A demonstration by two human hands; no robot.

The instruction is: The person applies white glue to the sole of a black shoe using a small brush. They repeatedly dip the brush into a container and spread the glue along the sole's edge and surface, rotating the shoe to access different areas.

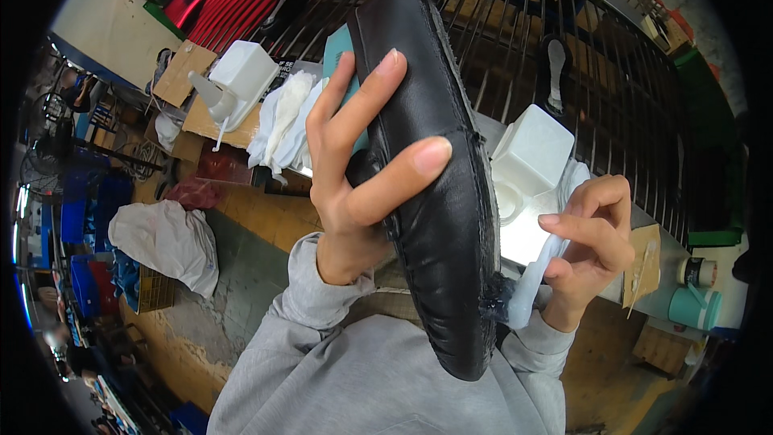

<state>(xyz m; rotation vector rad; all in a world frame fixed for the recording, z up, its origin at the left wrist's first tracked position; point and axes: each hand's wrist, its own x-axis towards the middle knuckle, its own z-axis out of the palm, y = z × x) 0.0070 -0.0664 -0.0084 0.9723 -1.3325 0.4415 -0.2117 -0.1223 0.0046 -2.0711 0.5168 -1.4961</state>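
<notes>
Left hand [354,169] clamps around black shoe [435,193]; right hand [588,246], beside the shoe's edge, pinches a white applicator [527,290] against it.

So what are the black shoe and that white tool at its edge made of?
The shoe, gripped in the left hand, looks like smooth black leather or an imitation: soft sheen, fine creases, stitched seam. The tool in the right hand looks like pale, translucent plastic; its exact kind is unclear.
</notes>
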